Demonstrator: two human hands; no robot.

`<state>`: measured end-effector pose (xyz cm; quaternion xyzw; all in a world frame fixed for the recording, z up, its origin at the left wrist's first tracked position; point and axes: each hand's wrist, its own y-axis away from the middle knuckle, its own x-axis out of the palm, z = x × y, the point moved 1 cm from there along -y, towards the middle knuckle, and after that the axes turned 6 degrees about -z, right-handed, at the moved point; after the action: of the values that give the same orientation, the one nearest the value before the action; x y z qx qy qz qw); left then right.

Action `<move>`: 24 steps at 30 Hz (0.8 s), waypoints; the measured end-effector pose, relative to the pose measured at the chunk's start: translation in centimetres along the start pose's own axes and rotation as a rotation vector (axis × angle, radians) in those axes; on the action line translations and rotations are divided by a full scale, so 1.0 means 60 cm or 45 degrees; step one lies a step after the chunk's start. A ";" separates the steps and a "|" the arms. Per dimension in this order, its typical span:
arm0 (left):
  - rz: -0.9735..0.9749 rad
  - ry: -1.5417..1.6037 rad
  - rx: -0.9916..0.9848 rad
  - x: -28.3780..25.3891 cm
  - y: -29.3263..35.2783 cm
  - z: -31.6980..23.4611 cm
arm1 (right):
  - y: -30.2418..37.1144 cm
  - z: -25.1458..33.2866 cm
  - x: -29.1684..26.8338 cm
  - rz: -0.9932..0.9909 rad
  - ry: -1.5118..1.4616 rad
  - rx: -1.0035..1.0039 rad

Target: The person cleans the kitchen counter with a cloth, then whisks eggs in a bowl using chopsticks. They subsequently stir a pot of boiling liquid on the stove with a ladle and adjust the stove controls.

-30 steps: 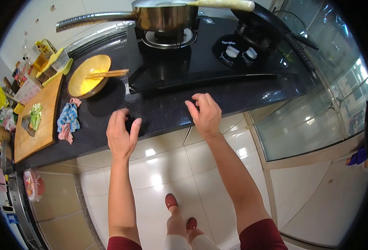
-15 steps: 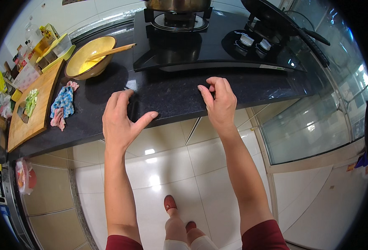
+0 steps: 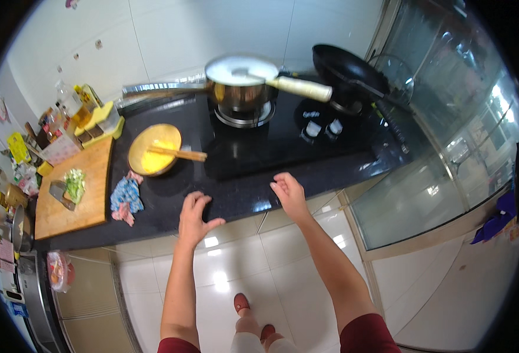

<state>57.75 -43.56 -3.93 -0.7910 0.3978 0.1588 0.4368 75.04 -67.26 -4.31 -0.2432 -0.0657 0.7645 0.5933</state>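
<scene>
Fingers apart and empty, my left hand [image 3: 196, 220] rests at the front edge of the dark counter, thumb pointing right. My right hand [image 3: 289, 195] is farther right over the same edge, fingers loosely curled and thumb apart, holding nothing. Left of centre stands a yellow bowl [image 3: 139, 152] with yellow liquid like beaten egg, chopsticks [image 3: 180, 154] lying across its rim. A crumpled blue and pink cloth [image 3: 127, 197] is nearest my left hand. On the stove sits a steel pot [image 3: 240, 94] with a pale handle; whether its whitish top is lid or liquid I cannot tell.
A wooden cutting board [image 3: 97, 182] at left bears chopped greens [image 3: 75, 183] and a metal blade [image 3: 61, 194]. Bottles and yellow-lidded containers [image 3: 102, 120] stand behind. A black wok [image 3: 345, 67] tilts at the stove's right, beside a glass partition [image 3: 418, 194].
The view has tilted upward, bringing the whole pot and wall into sight. My hands appear lower in the picture and a little closer together; both stay empty.
</scene>
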 end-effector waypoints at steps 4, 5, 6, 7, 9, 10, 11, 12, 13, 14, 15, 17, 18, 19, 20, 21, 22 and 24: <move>0.180 0.113 -0.112 -0.018 -0.002 0.008 | -0.037 0.034 -0.075 -0.145 -0.340 0.411; 0.216 0.131 -0.162 -0.025 0.000 0.005 | -0.051 0.055 -0.098 -0.198 -0.349 0.471; 0.221 0.129 -0.174 -0.036 0.001 -0.010 | -0.065 0.079 -0.121 -0.252 -0.326 0.469; 0.224 0.126 -0.186 -0.048 -0.001 -0.025 | -0.080 0.103 -0.142 -0.305 -0.305 0.467; 0.205 0.116 -0.212 -0.063 0.008 -0.044 | -0.105 0.140 -0.169 -0.328 -0.074 0.337; 0.196 0.109 -0.232 -0.068 0.016 -0.052 | -0.121 0.162 -0.175 -0.317 0.047 0.246; 0.210 0.137 -0.242 -0.071 0.025 -0.058 | -0.136 0.179 -0.182 -0.307 0.169 0.154; 0.223 0.164 -0.254 -0.073 0.033 -0.064 | -0.151 0.184 -0.181 -0.354 0.397 -0.022; 0.234 0.190 -0.267 -0.074 0.039 -0.070 | -0.165 0.193 -0.179 -0.351 0.527 -0.089; 0.237 0.202 -0.269 -0.083 0.043 -0.082 | -0.174 0.190 -0.173 -0.301 0.677 -0.091; 0.246 0.218 -0.285 -0.087 0.045 -0.094 | -0.185 0.183 -0.168 -0.248 0.826 -0.095; 0.268 0.239 -0.318 -0.091 0.047 -0.112 | -0.212 0.156 -0.158 -0.153 0.985 -0.088; 0.267 0.217 -0.302 -0.094 0.047 -0.118 | -0.222 0.148 -0.150 -0.144 1.044 -0.096; 0.292 0.210 -0.319 -0.098 0.042 -0.122 | -0.234 0.139 -0.143 -0.134 1.104 -0.105; 0.315 0.204 -0.342 -0.100 0.040 -0.127 | -0.249 0.125 -0.136 -0.139 1.170 -0.106; 0.337 0.198 -0.365 -0.102 0.037 -0.132 | -0.262 0.111 -0.136 -0.110 1.202 -0.067; 0.334 0.187 -0.343 -0.104 0.028 -0.135 | -0.273 0.097 -0.139 -0.081 1.235 -0.029; 0.311 0.149 -0.340 -0.110 0.011 -0.140 | -0.290 0.095 -0.129 -0.061 1.199 0.029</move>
<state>52.25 -47.40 4.39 -0.7956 0.4912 0.2157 0.2813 89.08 -68.45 9.69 -0.5554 0.2132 0.5580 0.5786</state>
